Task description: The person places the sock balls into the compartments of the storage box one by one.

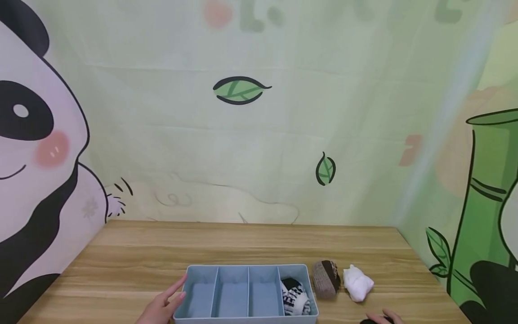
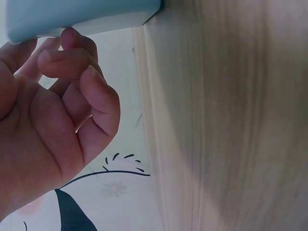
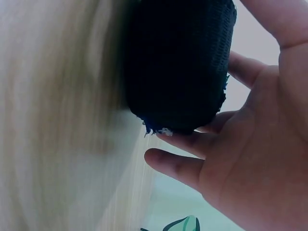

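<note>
A pale blue box (image 1: 230,320) with several compartments stands on the table. In the head view, my left hand (image 1: 159,307) is at its left end, fingertips right against the outer wall. The left wrist view shows that hand (image 2: 53,106) with loosely bent fingers under the box's edge (image 2: 91,17). My right hand (image 1: 384,317), mostly cut off by the head view's bottom edge, holds a black rolled sock (image 3: 178,62) with loose threads at one end. In the right wrist view, its fingers (image 3: 180,168) reach behind the roll. A black-and-white patterned rolled sock (image 1: 295,299) fills the box's rightmost compartment.
To the right of the box lie a brown-and-black rolled sock (image 1: 325,280) and a white rolled sock (image 1: 358,283) on the wooden table (image 1: 251,243). Behind the table hangs a green printed cloth (image 1: 162,135) with a panda and leaves.
</note>
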`<control>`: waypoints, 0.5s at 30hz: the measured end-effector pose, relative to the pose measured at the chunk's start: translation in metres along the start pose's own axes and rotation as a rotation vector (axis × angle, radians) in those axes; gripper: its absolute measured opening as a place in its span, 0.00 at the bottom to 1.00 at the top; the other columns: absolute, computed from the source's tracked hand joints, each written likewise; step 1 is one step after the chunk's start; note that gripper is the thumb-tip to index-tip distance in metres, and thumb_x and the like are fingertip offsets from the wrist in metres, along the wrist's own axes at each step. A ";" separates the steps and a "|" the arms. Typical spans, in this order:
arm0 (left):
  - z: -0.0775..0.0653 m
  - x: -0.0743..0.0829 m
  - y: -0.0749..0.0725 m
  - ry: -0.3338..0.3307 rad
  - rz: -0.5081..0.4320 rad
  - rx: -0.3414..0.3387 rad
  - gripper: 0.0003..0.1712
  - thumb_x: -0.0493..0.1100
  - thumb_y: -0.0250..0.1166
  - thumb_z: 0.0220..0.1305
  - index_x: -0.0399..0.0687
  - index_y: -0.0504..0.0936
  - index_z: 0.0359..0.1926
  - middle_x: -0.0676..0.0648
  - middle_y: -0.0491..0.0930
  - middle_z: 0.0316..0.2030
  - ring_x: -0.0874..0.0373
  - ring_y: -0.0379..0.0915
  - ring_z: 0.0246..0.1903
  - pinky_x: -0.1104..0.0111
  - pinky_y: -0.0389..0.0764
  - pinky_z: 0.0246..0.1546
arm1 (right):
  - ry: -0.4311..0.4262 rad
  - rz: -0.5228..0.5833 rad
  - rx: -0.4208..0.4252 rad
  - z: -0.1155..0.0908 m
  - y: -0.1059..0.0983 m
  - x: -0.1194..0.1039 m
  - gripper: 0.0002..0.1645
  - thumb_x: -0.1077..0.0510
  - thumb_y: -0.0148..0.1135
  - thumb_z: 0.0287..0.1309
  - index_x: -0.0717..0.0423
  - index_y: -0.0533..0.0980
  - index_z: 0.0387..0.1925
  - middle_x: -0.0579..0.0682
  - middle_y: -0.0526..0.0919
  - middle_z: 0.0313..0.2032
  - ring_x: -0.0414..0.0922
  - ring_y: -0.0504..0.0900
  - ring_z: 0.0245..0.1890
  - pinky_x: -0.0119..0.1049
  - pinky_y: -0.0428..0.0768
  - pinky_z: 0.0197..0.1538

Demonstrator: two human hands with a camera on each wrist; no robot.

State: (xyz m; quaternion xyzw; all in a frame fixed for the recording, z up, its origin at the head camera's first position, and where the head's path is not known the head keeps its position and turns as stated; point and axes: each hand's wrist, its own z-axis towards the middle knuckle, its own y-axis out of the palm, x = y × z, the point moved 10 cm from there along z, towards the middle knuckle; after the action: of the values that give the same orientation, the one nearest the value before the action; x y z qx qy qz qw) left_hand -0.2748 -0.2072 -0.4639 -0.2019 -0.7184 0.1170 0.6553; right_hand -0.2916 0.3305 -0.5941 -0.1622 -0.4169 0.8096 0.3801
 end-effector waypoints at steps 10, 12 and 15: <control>0.000 -0.001 0.000 -0.011 -0.001 0.009 0.38 0.56 0.55 0.61 0.39 0.56 0.64 0.37 0.73 0.31 0.60 0.58 0.13 0.71 0.64 0.16 | 0.309 0.016 -0.099 -0.014 0.024 0.031 0.28 0.42 0.72 0.31 0.28 0.78 0.43 0.28 0.73 0.49 0.53 0.68 0.46 0.48 0.70 0.37; 0.000 0.000 0.000 -0.015 -0.010 0.007 0.40 0.58 0.55 0.59 0.39 0.56 0.64 0.40 0.73 0.30 0.60 0.58 0.13 0.72 0.64 0.15 | 0.391 0.050 -0.132 -0.016 0.027 0.038 0.29 0.43 0.73 0.31 0.31 0.78 0.44 0.26 0.73 0.48 0.53 0.69 0.46 0.47 0.71 0.38; -0.001 0.000 0.000 -0.013 -0.022 -0.001 0.44 0.62 0.56 0.57 0.39 0.55 0.65 0.43 0.72 0.27 0.61 0.57 0.12 0.73 0.64 0.15 | 0.468 0.089 -0.175 -0.018 0.030 0.043 0.29 0.41 0.71 0.34 0.32 0.77 0.46 0.24 0.73 0.46 0.52 0.70 0.46 0.46 0.71 0.38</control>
State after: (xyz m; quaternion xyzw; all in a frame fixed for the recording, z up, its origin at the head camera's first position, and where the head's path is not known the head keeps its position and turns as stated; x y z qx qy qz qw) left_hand -0.2741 -0.2075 -0.4637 -0.1937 -0.7250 0.1107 0.6516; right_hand -0.3238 0.3612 -0.6264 -0.3957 -0.3786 0.7266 0.4148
